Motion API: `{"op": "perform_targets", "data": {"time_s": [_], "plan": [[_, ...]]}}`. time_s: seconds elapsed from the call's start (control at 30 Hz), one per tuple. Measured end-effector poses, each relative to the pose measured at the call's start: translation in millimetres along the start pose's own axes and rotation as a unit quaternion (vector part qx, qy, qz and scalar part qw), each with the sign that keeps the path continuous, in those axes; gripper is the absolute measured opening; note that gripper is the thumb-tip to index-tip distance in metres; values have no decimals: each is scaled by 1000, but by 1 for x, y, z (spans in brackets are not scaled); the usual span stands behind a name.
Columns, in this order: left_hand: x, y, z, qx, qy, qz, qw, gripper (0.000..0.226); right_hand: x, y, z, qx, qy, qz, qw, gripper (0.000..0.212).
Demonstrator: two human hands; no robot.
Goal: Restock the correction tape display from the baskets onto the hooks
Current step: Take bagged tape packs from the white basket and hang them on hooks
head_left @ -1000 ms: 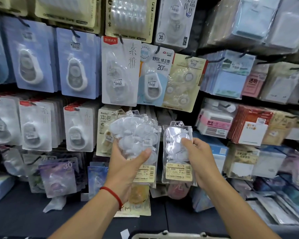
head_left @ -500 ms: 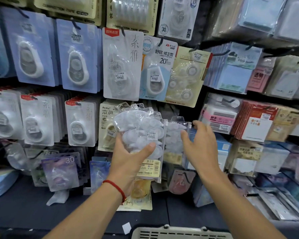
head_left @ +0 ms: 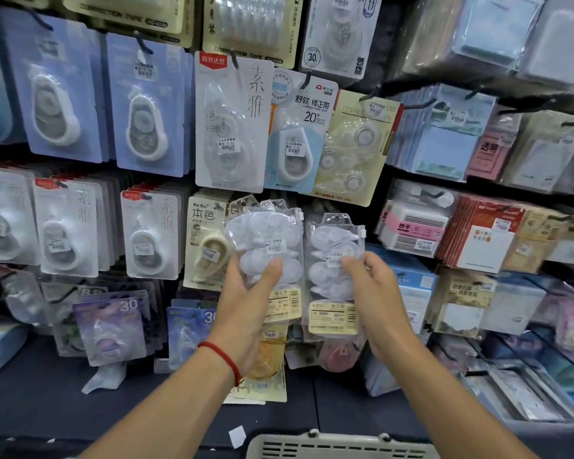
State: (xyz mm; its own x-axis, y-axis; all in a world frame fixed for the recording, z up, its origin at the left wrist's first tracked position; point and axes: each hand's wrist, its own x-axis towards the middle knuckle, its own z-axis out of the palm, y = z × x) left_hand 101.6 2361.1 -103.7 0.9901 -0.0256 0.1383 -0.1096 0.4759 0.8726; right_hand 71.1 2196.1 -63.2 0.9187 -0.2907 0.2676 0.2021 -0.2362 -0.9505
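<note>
Head view of a stationery display wall. The left hand (head_left: 246, 303), wrist ringed by a red string bracelet (head_left: 222, 357), grips a stack of clear multi-pack correction tape bags (head_left: 265, 246): the thumb (head_left: 272, 270) lies across the front of the stack and the fingers are hidden behind it. The stack is held upright in front of the display, just right of the beige "本色" correction tape card (head_left: 206, 246) hanging on its hook.

Just right of the held stack, a single clear multi-pack bag (head_left: 335, 273) with a yellow barcode label (head_left: 333, 321) at its foot hangs upright against the display; the hook that carries it cannot be made out. The right hand (head_left: 375, 303) is at this bag's right edge with fingers loosely curled, fingertips (head_left: 348, 261) at the bag's front near its small white price sticker; whether they pinch the bag or merely touch it cannot be told.

Above the two bags hang a white "素雅" correction tape card (head_left: 232, 124), a pale blue "20" card (head_left: 299, 134) and a cream card of clear refills (head_left: 355, 147). Left of the "本色" card, rows of white-carded tapes (head_left: 150, 233) fill their hooks. Right of the single bag are sticky-note packs (head_left: 415, 233). Below the hands, the rim of a grey plastic basket (head_left: 342, 445) shows at the frame's lower edge.
</note>
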Motion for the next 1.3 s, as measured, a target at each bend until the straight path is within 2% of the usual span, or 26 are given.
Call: {"op": "perform_targets", "data": {"time_s": [0.07,0.2,0.47,0.53,0.6,0.63,0.67,0.7,0.77,0.83,0.9,0.97,1.0,1.07,1.17,1.3], "plan": [[0,-1,-2,17,5,4,1000,31,6,1,-7,14,20,29,999,47],[0,0,-3,29,10,13,999,33,14,7,-16,28,13,85,996,29],[-3,5,1,33,11,28,999,33,27,14,-17,5,22,59,998,34],[-4,5,1,27,2,37,999,50,30,18,-17,-88,35,11,995,41],[-4,5,1,33,-3,49,998,59,25,18,-15,-296,92,-87,947,43],[-4,5,2,41,-6,55,998,60,18,15,-12,-333,116,-148,924,45],[-3,4,1,49,-8,58,997,61,12,12,-10,-330,110,-189,918,44],[-2,3,1,57,-9,60,997,65,8,10,-8,-301,77,-195,930,38],[-1,-2,2,70,-26,60,995,71,1,8,-1,-220,-34,-110,969,21],[-1,-5,5,71,-41,54,995,65,-2,10,1,-181,-88,-69,977,16],[-2,-8,9,60,-44,30,997,48,-4,11,0,-113,-82,-49,989,20],[-1,-9,11,53,-38,-7,998,18,-2,11,-5,-42,-47,-16,998,23],[-1,-8,12,54,-33,-22,998,12,1,11,-8,-24,-25,-3,999,27],[0,-7,11,56,-29,-35,997,23,6,8,-14,-17,3,13,1000,33],[-1,-6,10,46,-26,-37,998,31,11,6,-19,-14,2,41,999,38],[0,-5,9,47,-28,-45,998,45,12,7,-20,-18,-4,63,998,18]]}}
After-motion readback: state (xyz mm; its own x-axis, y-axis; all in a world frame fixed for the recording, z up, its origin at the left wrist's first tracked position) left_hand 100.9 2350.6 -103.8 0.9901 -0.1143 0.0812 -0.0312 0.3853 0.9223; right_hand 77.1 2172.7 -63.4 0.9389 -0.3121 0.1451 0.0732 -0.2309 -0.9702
